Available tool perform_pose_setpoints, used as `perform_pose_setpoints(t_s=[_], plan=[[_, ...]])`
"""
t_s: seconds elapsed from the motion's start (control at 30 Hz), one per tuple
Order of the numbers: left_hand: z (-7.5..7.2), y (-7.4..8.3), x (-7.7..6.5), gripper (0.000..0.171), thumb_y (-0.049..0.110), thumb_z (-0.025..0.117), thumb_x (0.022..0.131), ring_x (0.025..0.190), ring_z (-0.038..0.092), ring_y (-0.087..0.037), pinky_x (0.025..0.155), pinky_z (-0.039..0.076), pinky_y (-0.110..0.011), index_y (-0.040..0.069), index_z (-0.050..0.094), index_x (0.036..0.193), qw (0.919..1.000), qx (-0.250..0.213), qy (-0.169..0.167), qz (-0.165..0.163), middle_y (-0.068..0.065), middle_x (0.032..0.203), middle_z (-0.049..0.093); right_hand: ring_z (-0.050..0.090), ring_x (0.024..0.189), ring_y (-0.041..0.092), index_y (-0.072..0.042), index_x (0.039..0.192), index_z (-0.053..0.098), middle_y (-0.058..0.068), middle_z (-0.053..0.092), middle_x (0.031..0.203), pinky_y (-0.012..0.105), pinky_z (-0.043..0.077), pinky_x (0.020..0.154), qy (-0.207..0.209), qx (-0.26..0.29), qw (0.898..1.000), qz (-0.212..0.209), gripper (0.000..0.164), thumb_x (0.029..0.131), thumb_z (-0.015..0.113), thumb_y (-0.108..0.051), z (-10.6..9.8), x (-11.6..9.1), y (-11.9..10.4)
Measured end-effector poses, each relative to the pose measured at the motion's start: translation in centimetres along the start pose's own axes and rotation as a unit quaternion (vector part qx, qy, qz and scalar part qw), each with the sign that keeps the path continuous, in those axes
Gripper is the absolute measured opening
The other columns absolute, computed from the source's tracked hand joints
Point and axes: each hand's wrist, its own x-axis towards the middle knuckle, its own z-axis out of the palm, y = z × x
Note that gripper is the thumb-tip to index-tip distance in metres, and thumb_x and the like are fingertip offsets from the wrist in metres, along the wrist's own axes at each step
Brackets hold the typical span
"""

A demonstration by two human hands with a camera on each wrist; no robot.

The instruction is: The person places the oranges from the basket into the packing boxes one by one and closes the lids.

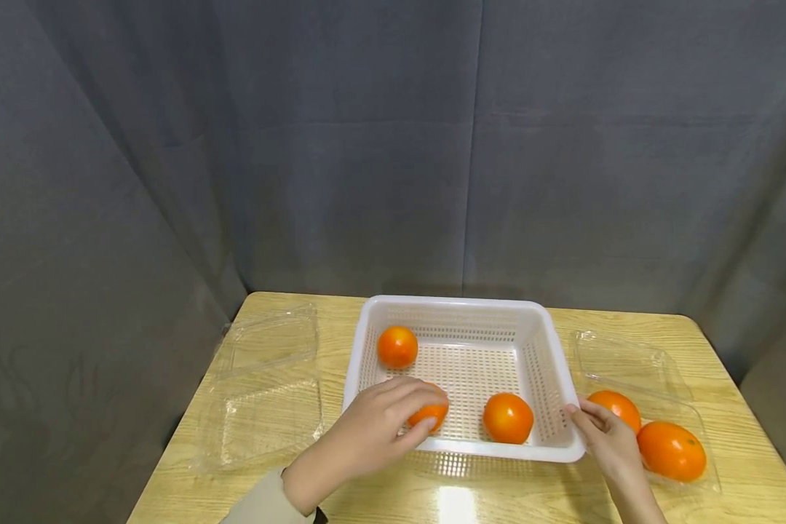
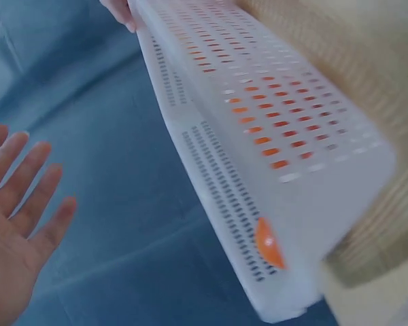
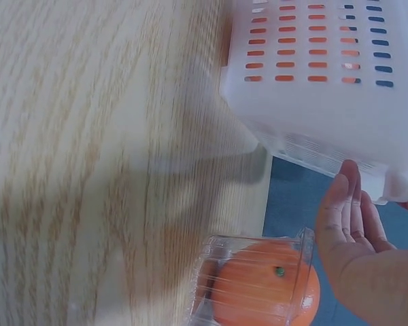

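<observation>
A white perforated plastic basket holds three oranges: one at the back left, one at the front right, and one at the front left, partly hidden behind my left hand. That hand is above the basket, and in the left wrist view its fingers are spread with nothing in them. My right hand pinches the basket's right rim near the front corner, with the thumb on top and the fingers against the outer side.
An opened clear plastic clamshell box lies left of the basket. Another clear clamshell lies to the right with two oranges, one near the right hand and one further right. A grey curtain hangs behind the wooden table.
</observation>
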Motion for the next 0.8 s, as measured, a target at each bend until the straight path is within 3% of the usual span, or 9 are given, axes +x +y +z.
perform_pose_setpoints(t_s=[0.23,0.43,0.8], plan=[[-0.4,0.8,2.1,0.024,0.026,0.056,0.101,0.120,0.056,-0.008,0.108,0.038,-0.026,0.021,0.067,0.122,0.9951,0.053,-0.077,0.031,0.011,0.123,0.064,0.058,0.079,-0.008,0.009,0.144,0.041,0.017,0.066,0.123,0.017,0.053,0.072,0.008,0.002,1.000,0.005,0.070,0.099,0.060,-0.042,0.2,0.0,0.3],[-0.3,1.4,4.1,0.023,0.028,0.056,0.101,0.116,0.058,-0.009,0.105,0.040,-0.025,0.023,0.067,0.121,0.9864,0.097,-0.111,0.072,0.011,0.120,0.065,0.057,0.078,-0.010,0.009,0.144,0.041,0.017,0.066,0.124,0.016,0.052,0.072,0.013,0.005,1.000,0.005,0.069,0.099,0.060,-0.040,0.5,0.0,0.3],[2.1,0.7,7.8,0.024,0.032,0.053,0.103,0.114,0.060,-0.009,0.099,0.046,-0.024,0.024,0.069,0.120,0.9747,0.104,-0.179,0.084,0.011,0.122,0.066,0.056,0.078,-0.010,0.006,0.142,0.045,0.010,0.069,0.118,0.016,0.052,0.071,0.030,0.001,0.999,0.010,0.070,0.097,0.061,-0.045,0.6,-0.1,0.3]])
